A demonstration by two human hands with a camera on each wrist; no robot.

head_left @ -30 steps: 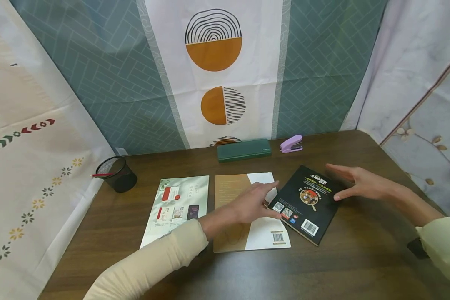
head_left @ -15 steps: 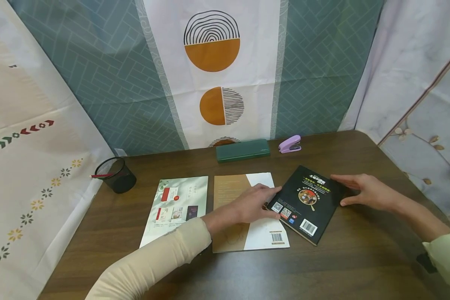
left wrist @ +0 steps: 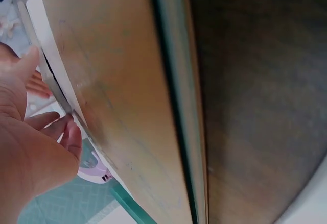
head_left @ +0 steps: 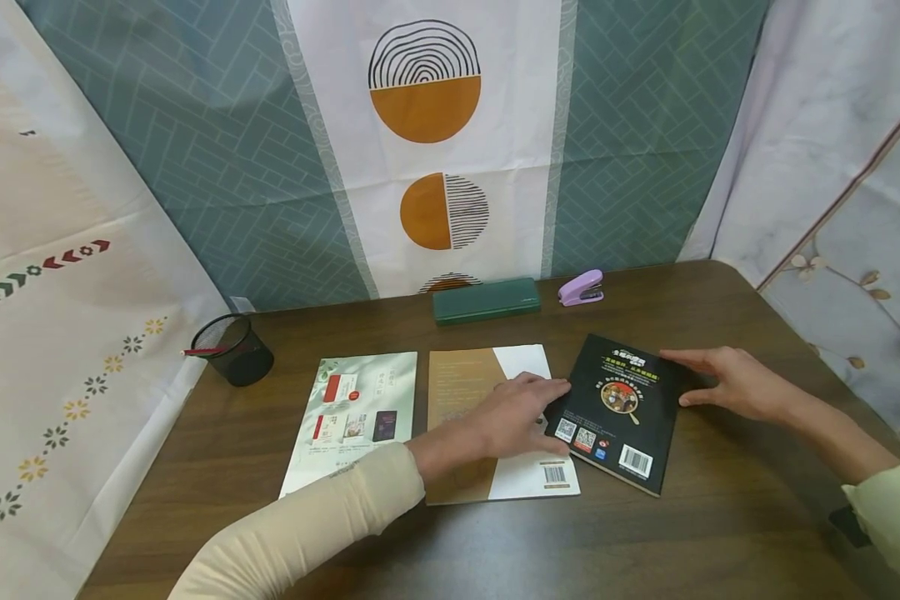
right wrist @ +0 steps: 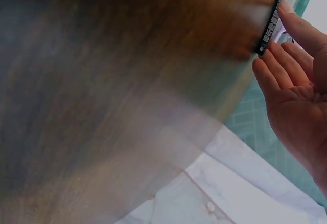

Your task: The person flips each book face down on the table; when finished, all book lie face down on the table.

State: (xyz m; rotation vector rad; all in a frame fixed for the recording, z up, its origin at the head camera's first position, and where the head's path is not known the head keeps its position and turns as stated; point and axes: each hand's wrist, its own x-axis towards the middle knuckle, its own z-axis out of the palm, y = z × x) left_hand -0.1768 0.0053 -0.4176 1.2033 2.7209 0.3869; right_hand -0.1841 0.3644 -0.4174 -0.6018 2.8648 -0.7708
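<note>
A black book (head_left: 618, 429) lies back cover up on the table, slightly turned, its lower left part beside or over the brown and white book (head_left: 528, 482). My left hand (head_left: 513, 417) touches the black book's left edge with relaxed fingers, above the brown and white book. On the opposite side, my right hand (head_left: 742, 383) rests its fingertips and thumb at the right edge. In the right wrist view, the right hand (right wrist: 296, 89) has fairly straight fingers against the spine of the black book (right wrist: 273, 17). In the left wrist view, the left hand (left wrist: 36, 147) partly hides that contact.
A pale green booklet (head_left: 356, 392) lies to the left on the dark wooden table (head_left: 480, 554). Behind stand a green case (head_left: 487, 302) and a purple stapler (head_left: 582, 288). A black mesh pen cup (head_left: 236, 350) holding a red pencil leans at far left.
The black book has turned straighter, its lower end swinging right. My left hand has followed it slightly right. My right hand first moved a little right and down, then stayed at the edge.
</note>
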